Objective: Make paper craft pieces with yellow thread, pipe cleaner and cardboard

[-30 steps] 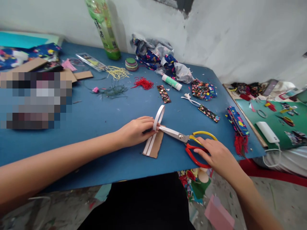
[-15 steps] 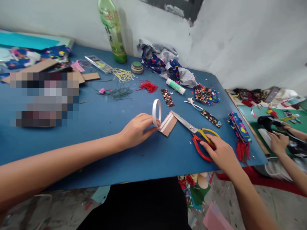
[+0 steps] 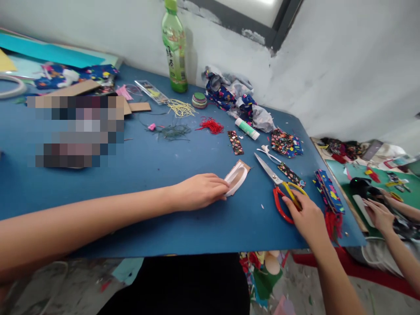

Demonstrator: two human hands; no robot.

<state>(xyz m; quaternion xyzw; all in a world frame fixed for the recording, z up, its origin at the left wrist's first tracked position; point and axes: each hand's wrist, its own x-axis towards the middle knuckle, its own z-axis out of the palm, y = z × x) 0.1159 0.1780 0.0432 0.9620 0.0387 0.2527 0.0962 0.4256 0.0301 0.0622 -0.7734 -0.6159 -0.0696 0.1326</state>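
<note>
My left hand (image 3: pixel 201 191) rests on the blue table with its fingertips pinched on a curled white strip (image 3: pixel 243 178). The loop of the strip lies over a small piece of brown cardboard (image 3: pixel 248 167), which has a white band along it. To the right, my right hand (image 3: pixel 307 213) grips a pair of scissors (image 3: pixel 274 176) by its red and yellow handles. Their blades are together and point up and left, apart from the cardboard. Beyond the blades lie a flowered fabric strip (image 3: pixel 291 174) and a thin white ribbon (image 3: pixel 266 151).
A green bottle (image 3: pixel 175 57) stands by the wall. Around it lie crumpled fabric (image 3: pixel 247 98), a glue stick (image 3: pixel 247 129), red threads (image 3: pixel 211 125) and yellow cords (image 3: pixel 181 108). Folded blue fabric with a red tassel (image 3: pixel 330 192) lies at the right edge. Another person's hand (image 3: pixel 380 216) works at the green table.
The white loop has gone from upright to lying over the cardboard. My right hand has drawn the scissors away from the cardboard to the right. The camera view has shifted slightly.
</note>
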